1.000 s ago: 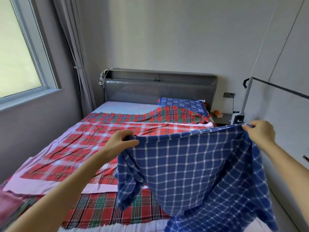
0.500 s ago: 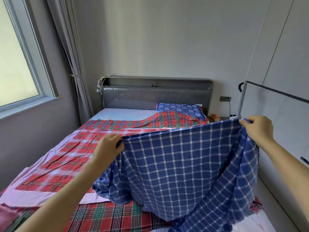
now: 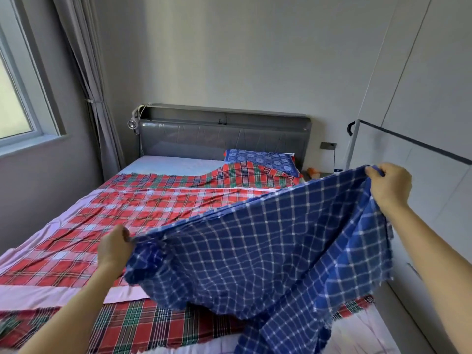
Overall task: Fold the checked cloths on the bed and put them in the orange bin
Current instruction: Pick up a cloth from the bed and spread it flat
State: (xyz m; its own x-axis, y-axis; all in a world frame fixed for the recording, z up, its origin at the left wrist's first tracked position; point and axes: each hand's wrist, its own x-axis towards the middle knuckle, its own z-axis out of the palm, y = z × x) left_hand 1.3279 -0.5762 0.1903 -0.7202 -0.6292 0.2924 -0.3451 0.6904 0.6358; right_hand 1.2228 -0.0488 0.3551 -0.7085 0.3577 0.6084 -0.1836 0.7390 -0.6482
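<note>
Head view: your left hand [image 3: 115, 247] and right hand [image 3: 389, 185] pinch the blue cloth's [image 3: 255, 254] top corners; it looks light and limp, so keep hold at the corners.

1. Hands: two, the left hand [image 3: 115, 247] and the right hand [image 3: 389, 185].
2. Blue checked cloth [image 3: 255, 251]: one, strung between the two hands, each gripping an end of its top edge.
3. Red checked cloths: three.
   - The red-and-white cloth [image 3: 122, 210] lies just beyond the left hand.
   - The far red-and-green cloth [image 3: 229, 176] lies well beyond both hands.
   - The near red-and-green cloth [image 3: 153, 325] lies nearer than the left hand, under that forearm.
4. Checked cloths in all: four.
5. Blue patterned pillow [image 3: 260, 159]: one, beyond the right hand and to its left.
6. Curtain [image 3: 94, 98]: one, and window [image 3: 15, 98]: one. Both are far to the left of the left hand.
</note>
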